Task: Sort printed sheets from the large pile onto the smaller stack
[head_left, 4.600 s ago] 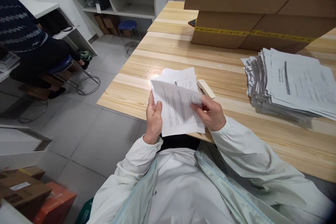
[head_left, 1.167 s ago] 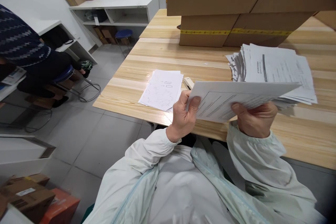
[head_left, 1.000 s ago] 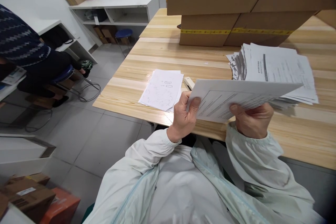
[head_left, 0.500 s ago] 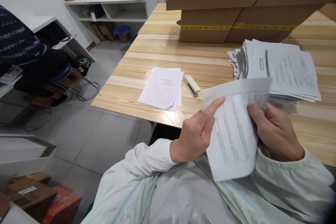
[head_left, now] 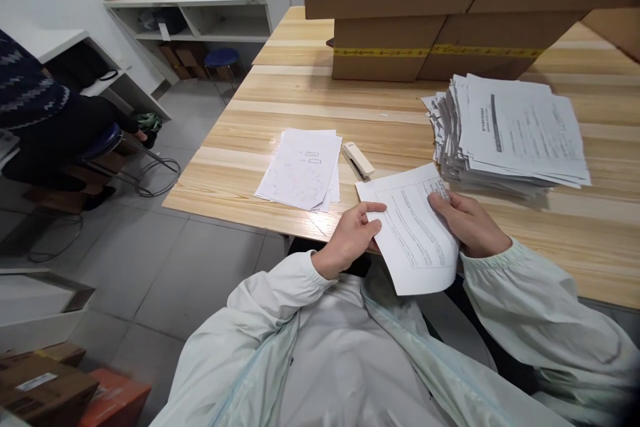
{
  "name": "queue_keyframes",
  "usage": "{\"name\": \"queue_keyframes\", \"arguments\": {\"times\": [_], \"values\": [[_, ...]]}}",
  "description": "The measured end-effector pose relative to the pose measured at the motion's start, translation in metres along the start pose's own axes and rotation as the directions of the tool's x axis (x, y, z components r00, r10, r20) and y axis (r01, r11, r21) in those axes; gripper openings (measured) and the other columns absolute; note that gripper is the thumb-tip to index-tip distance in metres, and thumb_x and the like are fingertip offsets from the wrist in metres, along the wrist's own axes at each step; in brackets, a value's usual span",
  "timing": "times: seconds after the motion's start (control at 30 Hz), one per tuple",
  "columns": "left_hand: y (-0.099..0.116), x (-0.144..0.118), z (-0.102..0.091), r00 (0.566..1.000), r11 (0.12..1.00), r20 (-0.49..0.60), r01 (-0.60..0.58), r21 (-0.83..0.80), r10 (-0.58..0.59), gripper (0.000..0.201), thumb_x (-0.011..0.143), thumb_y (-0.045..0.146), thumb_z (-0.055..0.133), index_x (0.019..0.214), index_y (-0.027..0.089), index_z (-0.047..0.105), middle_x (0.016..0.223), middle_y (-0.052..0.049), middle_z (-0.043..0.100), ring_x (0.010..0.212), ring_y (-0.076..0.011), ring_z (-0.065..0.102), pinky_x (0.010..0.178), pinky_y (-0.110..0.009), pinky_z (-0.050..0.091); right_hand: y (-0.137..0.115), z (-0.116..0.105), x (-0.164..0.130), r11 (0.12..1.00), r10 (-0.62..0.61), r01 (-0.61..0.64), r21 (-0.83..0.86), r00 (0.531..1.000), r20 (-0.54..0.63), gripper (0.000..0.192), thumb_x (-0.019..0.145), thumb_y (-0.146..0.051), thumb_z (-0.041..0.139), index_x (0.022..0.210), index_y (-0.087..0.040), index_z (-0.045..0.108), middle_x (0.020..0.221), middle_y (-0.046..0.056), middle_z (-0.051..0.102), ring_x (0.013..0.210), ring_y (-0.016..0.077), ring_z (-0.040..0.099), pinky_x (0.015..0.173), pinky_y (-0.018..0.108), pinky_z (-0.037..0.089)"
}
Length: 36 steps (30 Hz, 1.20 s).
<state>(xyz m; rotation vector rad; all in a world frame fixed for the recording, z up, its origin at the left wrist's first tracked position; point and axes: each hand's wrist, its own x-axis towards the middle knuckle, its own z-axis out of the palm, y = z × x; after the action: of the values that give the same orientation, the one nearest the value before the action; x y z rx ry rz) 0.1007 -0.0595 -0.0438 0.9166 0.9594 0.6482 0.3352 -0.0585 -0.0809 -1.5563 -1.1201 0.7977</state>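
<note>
A printed set of sheets (head_left: 413,233) rests half on the wooden table (head_left: 400,120), its near end hanging over the front edge. My left hand (head_left: 350,240) grips its left edge between thumb and fingers. My right hand (head_left: 467,221) lies on its right side, fingers pressing the top sheet. A small stack of white papers (head_left: 303,168) lies to the left on the table. A cream stapler (head_left: 357,159) sits between that stack and the held sheets. A tall, uneven pile of printed papers (head_left: 510,133) stands to the right, just beyond my right hand.
Large cardboard boxes (head_left: 430,20) fill the back of the table. A person in a dark patterned sweater (head_left: 30,100) sits on a blue stool at the left. White shelves (head_left: 200,7) line the far wall. Cartons (head_left: 45,387) sit on the floor at lower left.
The sheets that both hands held up in the air have come down onto the table's front edge. The hands stay on them; the view has shifted slightly right.
</note>
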Motion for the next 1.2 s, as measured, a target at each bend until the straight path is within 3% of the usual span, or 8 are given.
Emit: {"name": "queue_keyframes", "arguments": {"times": [0.1,0.23,0.37,0.47,0.6,0.83,1.0,1.2], "values": [[0.002,0.007,-0.003,1.000,1.000,0.012,0.024,-0.001,-0.024,0.047,0.080,0.013,0.052,0.126,0.011,0.059,0.062,0.005,0.052,0.052,-0.0097,0.055,0.051,-0.021,0.047,-0.005,0.004,0.005,0.951,0.307,-0.302,-0.069,0.946,0.103,0.039,0.074,-0.054,0.071,0.084,-0.016,0.071,0.075,0.005,0.073,0.064,0.0196,0.064,0.054,0.028,0.051],[0.003,0.018,-0.004,1.000,1.000,-0.022,0.006,-0.006,-0.006,0.049,0.079,0.009,0.053,0.127,0.009,0.062,0.063,0.004,0.051,0.056,-0.0080,0.052,0.056,-0.021,0.046,-0.025,0.004,0.001,0.893,0.186,-0.118,-0.433,0.975,0.118,0.036,0.086,-0.050,0.055,0.093,-0.017,0.068,0.081,0.008,0.072,0.071,0.0223,0.064,0.061,0.030,0.046],[0.003,0.026,-0.005,0.998,0.999,-0.051,0.028,-0.020,-0.029,0.050,0.080,0.006,0.051,0.130,0.007,0.061,0.065,0.004,0.051,0.059,-0.0085,0.053,0.058,-0.022,0.047,-0.065,-0.016,-0.012,0.221,-0.193,0.174,-0.960,0.972,0.132,0.040,0.090,-0.048,0.048,0.105,-0.019,0.072,0.057,0.007,0.063,0.050,0.0229,0.053,0.051,0.029,0.022],[0.004,0.027,-0.006,0.999,0.999,-0.040,0.036,-0.006,-0.037,0.050,0.081,0.005,0.050,0.130,0.006,0.060,0.066,0.003,0.052,0.061,-0.0095,0.055,0.060,-0.023,0.048,-0.109,-0.028,-0.011,0.008,-0.386,0.345,-0.939,0.867,0.315,0.046,0.095,-0.049,0.037,0.104,-0.022,0.073,0.061,0.007,0.068,0.047,0.0210,0.050,0.049,0.028,0.015],[0.005,0.027,-0.005,0.999,1.000,-0.028,0.026,0.016,-0.026,0.051,0.081,0.005,0.049,0.131,0.006,0.060,0.062,0.004,0.048,0.058,-0.0090,0.053,0.059,-0.023,0.048,-0.155,0.005,0.027,0.110,-0.286,0.659,-0.744,0.738,0.611,0.040,0.097,-0.037,0.035,0.104,-0.025,0.072,0.085,0.004,0.076,0.061,0.0176,0.058,0.052,0.027,0.025],[0.006,0.024,-0.011,0.996,0.999,-0.086,0.027,0.028,-0.025,0.051,0.078,0.004,0.053,0.128,0.006,0.061,0.062,0.006,0.045,0.056,-0.0084,0.052,0.057,-0.022,0.047,-0.132,0.108,0.093,0.302,0.018,0.675,-0.673,0.702,0.712,0.043,0.095,-0.045,0.047,0.132,-0.032,0.064,0.090,0.003,0.076,0.079,0.0208,0.064,0.065,0.029,0.032],[0.011,0.024,-0.015,0.998,0.999,-0.058,0.023,0.048,-0.020,0.050,0.078,0.004,0.051,0.128,0.005,0.061,0.062,0.006,0.046,0.054,-0.0074,0.050,0.056,-0.021,0.046,-0.108,0.117,0.087,0.362,-0.067,0.606,-0.708,0.775,0.629,0.043,0.096,-0.039,0.045,0.130,-0.024,0.065,0.096,0.007,0.077,0.089,0.0239,0.067,0.071,0.031,0.035],[0.015,0.023,-0.016,0.999,0.998,-0.028,0.038,0.055,-0.037,0.050,0.079,0.003,0.050,0.127,0.004,0.060,0.061,0.006,0.045,0.053,-0.0078,0.049,0.055,-0.021,0.045,-0.112,0.121,0.080,0.261,-0.147,0.527,-0.809,0.850,0.506,0.041,0.098,-0.044,0.042,0.122,-0.022,0.068,0.098,0.010,0.076,0.085,0.0270,0.065,0.067,0.033,0.030]]}}
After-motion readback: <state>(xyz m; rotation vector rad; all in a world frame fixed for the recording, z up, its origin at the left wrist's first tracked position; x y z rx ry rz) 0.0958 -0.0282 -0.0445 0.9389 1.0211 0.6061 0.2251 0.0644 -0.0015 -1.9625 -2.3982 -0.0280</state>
